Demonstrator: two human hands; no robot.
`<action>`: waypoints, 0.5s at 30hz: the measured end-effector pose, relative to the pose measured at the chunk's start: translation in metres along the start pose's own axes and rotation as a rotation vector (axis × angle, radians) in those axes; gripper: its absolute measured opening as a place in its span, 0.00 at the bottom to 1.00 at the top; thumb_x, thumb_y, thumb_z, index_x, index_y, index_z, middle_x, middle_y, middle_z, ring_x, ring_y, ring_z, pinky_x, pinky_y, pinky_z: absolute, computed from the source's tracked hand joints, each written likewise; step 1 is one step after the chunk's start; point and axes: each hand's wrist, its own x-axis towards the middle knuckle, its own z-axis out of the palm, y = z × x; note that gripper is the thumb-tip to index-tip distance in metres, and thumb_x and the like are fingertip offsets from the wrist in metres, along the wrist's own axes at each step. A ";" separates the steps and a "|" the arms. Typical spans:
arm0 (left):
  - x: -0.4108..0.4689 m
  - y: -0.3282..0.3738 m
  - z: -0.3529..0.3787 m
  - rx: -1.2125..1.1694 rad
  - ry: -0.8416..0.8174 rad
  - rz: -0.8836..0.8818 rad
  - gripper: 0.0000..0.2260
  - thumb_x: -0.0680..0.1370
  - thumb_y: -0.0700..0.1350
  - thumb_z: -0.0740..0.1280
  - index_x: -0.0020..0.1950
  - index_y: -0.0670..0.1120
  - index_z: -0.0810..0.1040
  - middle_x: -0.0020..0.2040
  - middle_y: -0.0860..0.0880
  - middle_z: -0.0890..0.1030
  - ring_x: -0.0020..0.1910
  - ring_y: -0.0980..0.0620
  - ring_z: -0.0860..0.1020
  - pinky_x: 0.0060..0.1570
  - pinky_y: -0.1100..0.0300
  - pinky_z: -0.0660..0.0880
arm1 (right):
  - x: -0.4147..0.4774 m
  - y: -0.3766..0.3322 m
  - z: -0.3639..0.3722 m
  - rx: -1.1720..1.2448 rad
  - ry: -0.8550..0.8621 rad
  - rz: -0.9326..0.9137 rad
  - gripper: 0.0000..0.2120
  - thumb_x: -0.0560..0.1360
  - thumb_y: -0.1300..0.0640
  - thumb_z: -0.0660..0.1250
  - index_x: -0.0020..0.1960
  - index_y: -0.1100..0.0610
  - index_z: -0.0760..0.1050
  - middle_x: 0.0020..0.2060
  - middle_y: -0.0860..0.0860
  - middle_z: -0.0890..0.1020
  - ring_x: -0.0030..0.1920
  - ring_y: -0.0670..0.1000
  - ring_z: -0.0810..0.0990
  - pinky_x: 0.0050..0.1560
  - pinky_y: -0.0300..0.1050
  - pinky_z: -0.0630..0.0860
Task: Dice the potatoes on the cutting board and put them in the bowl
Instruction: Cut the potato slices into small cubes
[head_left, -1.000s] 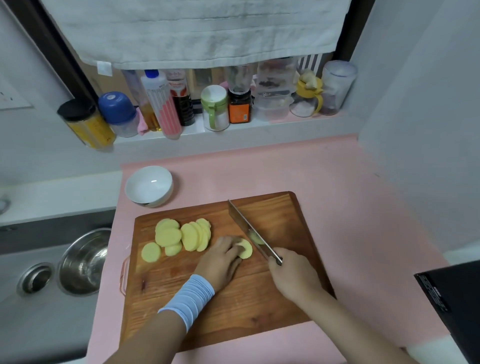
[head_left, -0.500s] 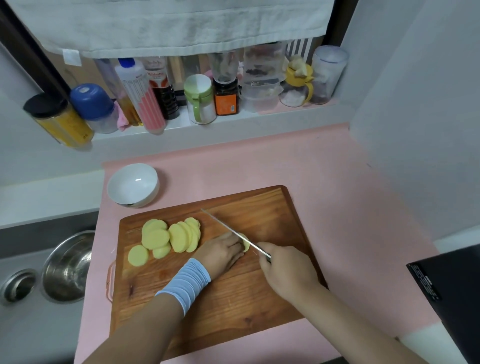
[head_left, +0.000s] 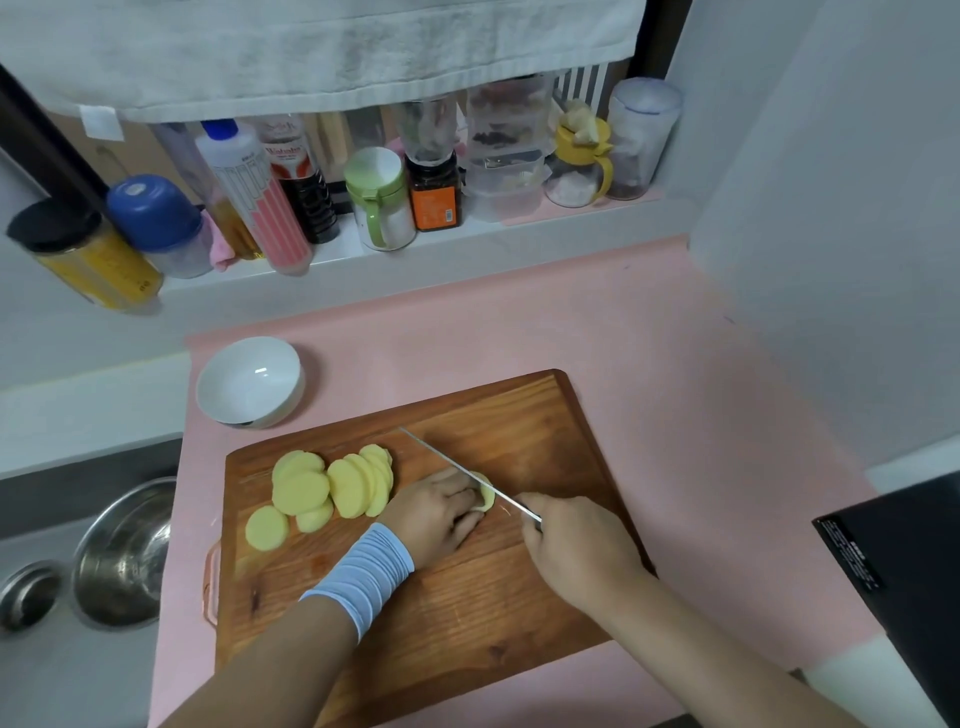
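A wooden cutting board (head_left: 493, 613) lies on the pink counter. Several round yellow potato slices (head_left: 332, 491) are fanned out on its left part. My left hand (head_left: 441, 512), with a pale blue wristband, holds down the last small piece of potato (head_left: 487, 493) with curled fingers. My right hand (head_left: 576, 545) grips the handle of a knife (head_left: 457, 467); the blade stands edge-down on that piece, right against my left fingers. A white bowl (head_left: 249, 382) with nothing in it sits on the counter beyond the board's far left corner.
A steel bowl (head_left: 124, 556) sits in the sink at the left, beside the drain (head_left: 28, 592). Bottles and jars (head_left: 379, 197) line the ledge at the back under a hanging towel. A wall rises on the right. A black box (head_left: 898, 566) stands at the right edge.
The knife blade has turned from a raised, flat-showing tilt to edge-down on the potato piece. My left hand stays on the piece. The view shifted slightly.
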 end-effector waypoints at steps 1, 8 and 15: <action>0.000 0.000 0.001 -0.005 0.004 -0.004 0.06 0.78 0.45 0.69 0.46 0.44 0.83 0.48 0.51 0.81 0.50 0.51 0.79 0.50 0.57 0.78 | 0.001 0.000 0.000 0.004 -0.012 0.010 0.11 0.82 0.49 0.56 0.54 0.48 0.77 0.41 0.50 0.83 0.44 0.55 0.82 0.40 0.47 0.74; -0.003 0.000 0.003 -0.018 0.015 -0.036 0.07 0.79 0.47 0.68 0.49 0.45 0.83 0.49 0.52 0.81 0.50 0.53 0.78 0.51 0.60 0.78 | 0.019 0.003 -0.001 0.087 -0.098 0.043 0.13 0.83 0.51 0.56 0.47 0.51 0.77 0.36 0.48 0.80 0.37 0.50 0.78 0.35 0.43 0.68; -0.005 0.003 0.003 -0.005 0.030 -0.043 0.06 0.79 0.46 0.69 0.49 0.45 0.83 0.49 0.52 0.80 0.49 0.53 0.77 0.51 0.62 0.76 | 0.022 0.005 0.001 0.118 -0.099 0.038 0.14 0.83 0.49 0.57 0.55 0.49 0.81 0.42 0.49 0.84 0.44 0.53 0.82 0.39 0.44 0.71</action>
